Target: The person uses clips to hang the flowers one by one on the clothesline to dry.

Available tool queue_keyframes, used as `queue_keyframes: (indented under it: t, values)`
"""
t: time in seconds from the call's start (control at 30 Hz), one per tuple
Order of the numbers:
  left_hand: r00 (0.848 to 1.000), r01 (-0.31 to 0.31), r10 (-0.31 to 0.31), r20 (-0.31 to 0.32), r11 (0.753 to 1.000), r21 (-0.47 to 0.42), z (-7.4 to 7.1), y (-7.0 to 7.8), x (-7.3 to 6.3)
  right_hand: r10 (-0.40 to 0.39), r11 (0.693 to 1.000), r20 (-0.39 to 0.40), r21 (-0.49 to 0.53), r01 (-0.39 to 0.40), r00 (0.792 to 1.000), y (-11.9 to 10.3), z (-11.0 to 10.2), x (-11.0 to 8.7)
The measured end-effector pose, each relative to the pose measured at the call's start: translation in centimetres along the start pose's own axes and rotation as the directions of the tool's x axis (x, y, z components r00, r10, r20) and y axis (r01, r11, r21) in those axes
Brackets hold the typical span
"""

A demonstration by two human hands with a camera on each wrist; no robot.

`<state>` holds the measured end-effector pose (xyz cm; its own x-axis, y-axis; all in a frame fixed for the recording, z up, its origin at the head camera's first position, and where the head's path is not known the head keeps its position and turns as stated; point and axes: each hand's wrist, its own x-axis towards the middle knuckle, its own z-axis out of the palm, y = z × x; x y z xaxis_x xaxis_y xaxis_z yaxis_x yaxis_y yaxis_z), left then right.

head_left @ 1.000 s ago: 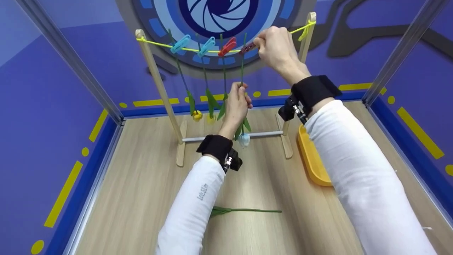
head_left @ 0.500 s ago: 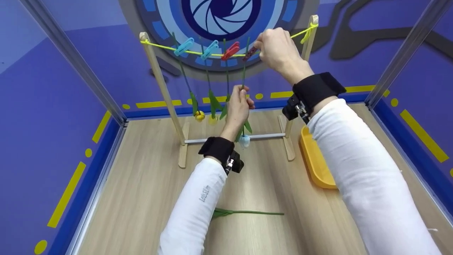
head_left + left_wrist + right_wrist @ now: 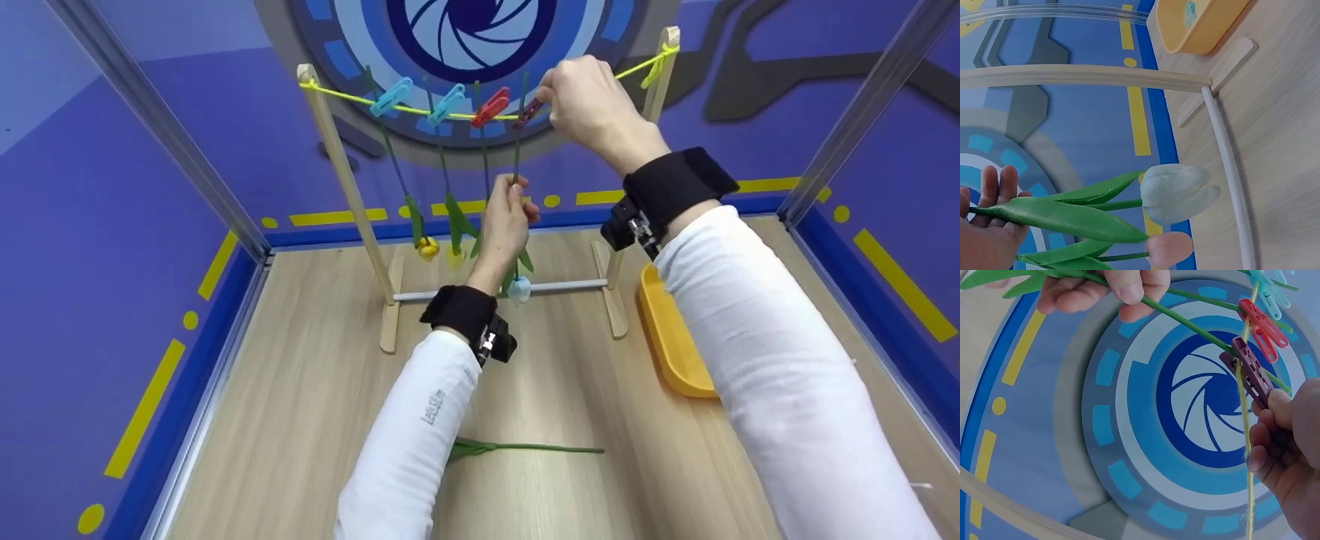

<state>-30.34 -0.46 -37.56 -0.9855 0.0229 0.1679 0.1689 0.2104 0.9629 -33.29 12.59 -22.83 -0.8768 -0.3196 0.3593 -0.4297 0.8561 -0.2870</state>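
Note:
My left hand (image 3: pixel 504 225) pinches the green stem of an artificial white tulip (image 3: pixel 1176 194), which hangs bloom down. The stem's upper end crosses the yellow string (image 3: pixel 1248 495). My right hand (image 3: pixel 592 105) holds a maroon clothespin (image 3: pixel 1252 371) between thumb and fingers, its jaws at the string and stem. Left of it, a red clothespin (image 3: pixel 491 109) and two light blue clothespins, one at the far left (image 3: pixel 391 96), sit on the string with more flower stems. A pink tulip (image 3: pixel 1169 249) hangs beside the white one; a yellow flower (image 3: pixel 427 248) hangs farther left.
The string is tied between two wooden posts, the left one (image 3: pixel 345 180) joined to the right by a pale bottom bar (image 3: pixel 566 286). A yellow tray (image 3: pixel 671 352) stands at right, partly behind my right sleeve. Another green stem (image 3: pixel 547 448) lies on the table in front.
Both hands keep nearly the same places at the stem and the string. The maroon clothespin now tilts a little more steeply; the head view has shifted slightly.

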Motion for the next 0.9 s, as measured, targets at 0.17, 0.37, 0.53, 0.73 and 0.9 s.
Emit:
queue_keyframes:
  t: [0.17,0.37,0.53,0.73,0.9]
  values:
    - [1.000,0.000,0.001,-0.014,1.000,0.018,-0.2,-0.2,0.2,0.024,1.000,0.017,0.009,-0.025,1.000,-0.1,0.2,0.0]
    - [1.000,0.013,-0.013,-0.011,1.000,0.028,-0.5,-0.5,0.2,0.036,0.999,0.051,0.025,-0.038,0.998,-0.2,0.2,-0.2]
    - [1.000,0.009,-0.008,-0.014,0.999,0.047,-0.6,-0.5,0.3,0.011,1.000,0.022,0.017,-0.011,1.000,-0.2,0.3,-0.3]
    - [1.000,-0.019,0.020,-0.017,0.999,0.048,-0.8,-0.3,0.4,-0.026,0.998,-0.071,0.063,0.030,0.997,0.1,0.7,-0.8]
    - [1.000,-0.028,0.029,-0.011,0.998,0.050,-1.1,-0.5,0.3,-0.055,0.991,-0.215,0.107,0.079,0.975,0.7,1.3,-2.2]
